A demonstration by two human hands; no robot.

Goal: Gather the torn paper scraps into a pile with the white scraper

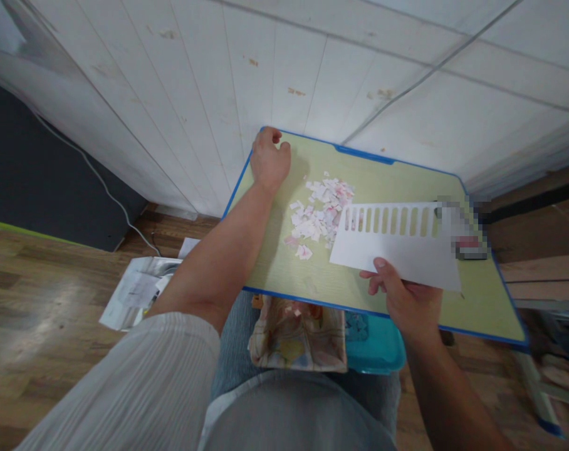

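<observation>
My right hand (411, 304) grips a white slotted card (392, 250) by its near edge, thumb on top. A row of long narrow slots runs along the card's far side. The card is over a small folding table (275, 269) with a pale yellow-green top and blue rim. Its left end reaches the heap of small paper scraps (319, 210), white with pinkish marks. At the table's far left corner, my left hand (269, 160) is closed with curled fingers against the blue rim. The undersides of its fingers are hidden.
A blurred-out object (467, 235) lies at the table's right end. Below the near edge, a cloth-lined box (298, 351) and a turquoise plastic box (378, 344) rest on my lap. A white plank wall (313, 81) stands behind; an open packet (134, 291) lies on the floor at left.
</observation>
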